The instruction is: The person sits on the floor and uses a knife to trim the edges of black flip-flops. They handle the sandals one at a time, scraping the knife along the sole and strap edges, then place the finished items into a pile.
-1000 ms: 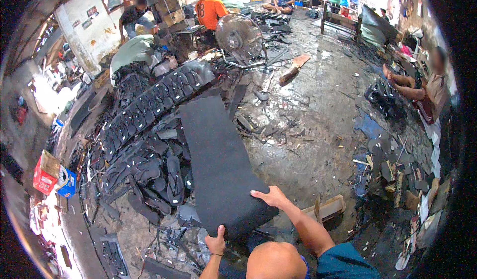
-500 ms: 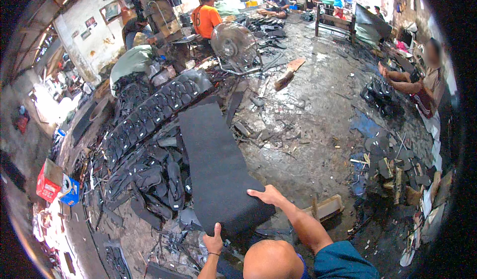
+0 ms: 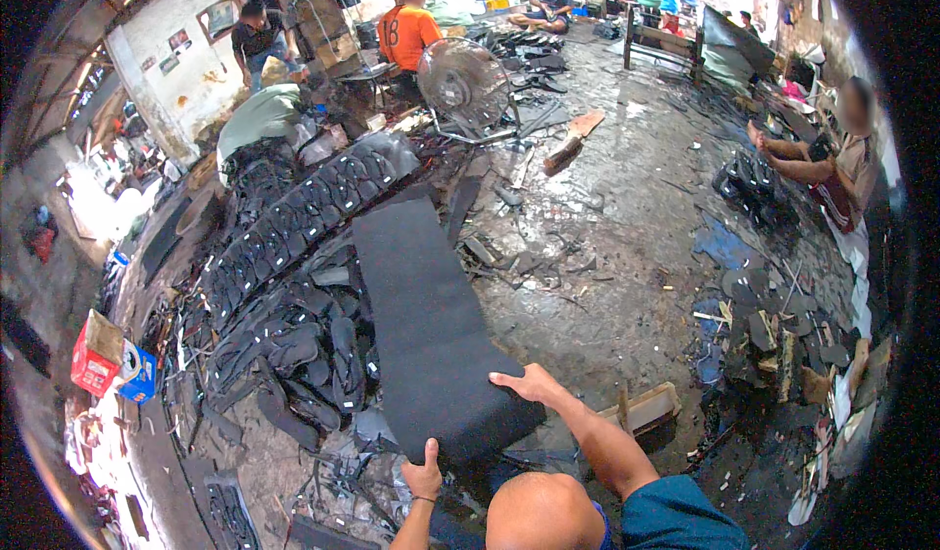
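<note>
A long black sheet (image 3: 421, 295), which looks like rubber or foam, stretches away from me, its near end curled downward. My left hand (image 3: 423, 474) grips the near left corner, thumb on top. On the right edge, my right hand (image 3: 529, 383) holds the sheet with its thumb lying on the upper face; the other fingers of both hands are mostly hidden. Left of the sheet lies a heap of black sandals (image 3: 294, 349), with a neat row of more black sandals (image 3: 294, 217) behind it.
Cut scraps litter the concrete floor (image 3: 627, 217). A wooden piece (image 3: 646, 408) lies right of my right forearm. Red (image 3: 96, 354) and blue boxes (image 3: 140, 379) stand far left. Beyond are a fan (image 3: 465, 85), a person in orange (image 3: 406, 36) and a person seated at right (image 3: 847, 158).
My hands keep their hold on the black sheet, which has hardly moved. At the back left, a person in dark clothes has come more fully into sight beside the post.
</note>
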### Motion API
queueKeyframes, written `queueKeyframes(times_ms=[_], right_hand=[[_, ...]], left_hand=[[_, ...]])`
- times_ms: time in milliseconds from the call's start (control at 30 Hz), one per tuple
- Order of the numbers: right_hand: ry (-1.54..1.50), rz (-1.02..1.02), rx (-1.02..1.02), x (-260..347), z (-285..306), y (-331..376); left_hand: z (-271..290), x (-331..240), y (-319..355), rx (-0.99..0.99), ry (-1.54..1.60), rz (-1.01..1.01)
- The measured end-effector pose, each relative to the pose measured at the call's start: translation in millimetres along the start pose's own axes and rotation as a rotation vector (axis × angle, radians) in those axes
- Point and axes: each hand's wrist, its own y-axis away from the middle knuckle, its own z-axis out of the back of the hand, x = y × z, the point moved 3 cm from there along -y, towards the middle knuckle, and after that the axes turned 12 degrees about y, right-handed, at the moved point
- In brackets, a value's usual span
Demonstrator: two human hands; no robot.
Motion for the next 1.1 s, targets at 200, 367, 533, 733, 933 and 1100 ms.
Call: queueKeyframes(times_ms=[200, 367, 533, 733, 933, 1100], right_hand=[[-0.005, 0.003, 0.028, -7.7, -7.3, -6.5], [0.024, -0.071, 0.048, -10.2, -19.0, -9.8], [0.028, 0.139, -0.083, 6.9, -0.7, -24.5], [0.499, 0.579, -0.271, 148.7, 109.0, 48.9], [1.034, 0.773, -0.344, 204.9, 145.9, 96.4], [1.363, 0.877, -0.367, 190.5, 159.9, 124.8]], left_hand=[[-1.9, 1.7, 0.6, -0.003, 0.127, -0.127], [4.9, 23.6, 1.5, -0.044, 0.101, -0.115], [-0.9, -8.1, -5.5, -0.077, 0.079, -0.043], [-37.7, -52.6, 23.5, -0.087, 0.440, 0.365], [-85.6, -23.4, 45.1, 0.776, 0.383, 0.441], [-53.8, 44.7, -8.1, 0.484, 0.669, 0.603]])
